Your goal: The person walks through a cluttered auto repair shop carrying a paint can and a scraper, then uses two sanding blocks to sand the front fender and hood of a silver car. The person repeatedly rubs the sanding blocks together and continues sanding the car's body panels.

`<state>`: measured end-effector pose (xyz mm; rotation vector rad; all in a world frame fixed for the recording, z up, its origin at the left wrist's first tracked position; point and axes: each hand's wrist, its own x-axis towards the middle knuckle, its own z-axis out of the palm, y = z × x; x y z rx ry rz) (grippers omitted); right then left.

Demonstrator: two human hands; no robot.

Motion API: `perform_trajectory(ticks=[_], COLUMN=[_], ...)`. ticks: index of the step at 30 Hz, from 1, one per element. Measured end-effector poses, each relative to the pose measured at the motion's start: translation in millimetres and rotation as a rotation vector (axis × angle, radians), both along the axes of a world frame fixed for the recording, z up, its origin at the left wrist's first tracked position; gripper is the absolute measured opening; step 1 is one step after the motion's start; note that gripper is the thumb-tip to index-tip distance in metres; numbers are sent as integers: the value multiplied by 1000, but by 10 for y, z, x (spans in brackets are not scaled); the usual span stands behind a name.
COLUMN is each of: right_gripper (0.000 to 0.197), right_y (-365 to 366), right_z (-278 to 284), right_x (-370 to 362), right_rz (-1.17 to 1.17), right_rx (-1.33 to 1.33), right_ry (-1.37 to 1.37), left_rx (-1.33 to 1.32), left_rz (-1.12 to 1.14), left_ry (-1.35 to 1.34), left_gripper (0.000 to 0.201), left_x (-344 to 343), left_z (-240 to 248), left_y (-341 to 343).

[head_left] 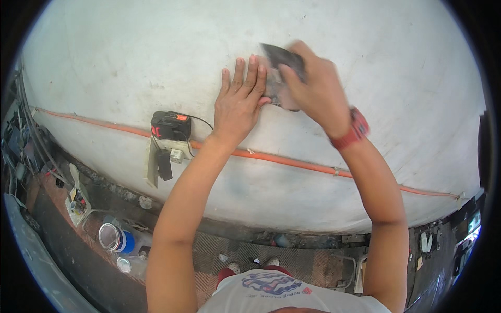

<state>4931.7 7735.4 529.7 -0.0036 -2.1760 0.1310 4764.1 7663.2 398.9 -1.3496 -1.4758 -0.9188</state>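
Note:
My left hand [237, 99] lies flat against the white wall [130, 57], fingers stretched upward. Its thumb reaches the edge of a greyish-brown patch [283, 98] on the wall; whether that is a loose piece or part of the surface I cannot tell. Just right of it, my right hand [319, 86], smeared by motion, grips a dark flat piece [284, 58] with a pointed corner toward the upper left. Blur hides its exact kind. The right wrist wears a red watch [357, 128].
An orange conduit [292, 160] crosses the wall below my hands. Left of my left forearm, a black battery pack [171, 126] with cords sits on an outlet box [152, 163]. Below stand a blue-and-white bucket [117, 238] and a white chair [78, 195].

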Motion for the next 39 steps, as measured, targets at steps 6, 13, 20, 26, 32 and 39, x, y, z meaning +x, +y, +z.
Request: perform_trajectory(ticks=[6, 13, 20, 26, 32, 39], right_gripper=[19, 19, 18, 17, 17, 15], right_y=[5, -6, 40, 70, 81, 117], right_z=[-5, 172, 64, 33, 150, 19], right_x=[67, 14, 10, 114, -5, 154], right_rz=[-26, -34, 21, 26, 36, 38], right_rx=[0, 56, 1, 7, -12, -117], right_ry=[-30, -112, -40, -42, -84, -103], left_rx=[-23, -52, -47, -92, -98, -141], left_rz=[26, 25, -9, 14, 38, 2], left_ry=[-5, 13, 45, 107, 83, 143], left_gripper=[79, 80, 81, 81, 82, 84], left_x=[-76, -82, -112, -151, -170, -216], left_z=[-30, -49, 45, 70, 69, 136], left_y=[-79, -44, -48, -113, -74, -84])
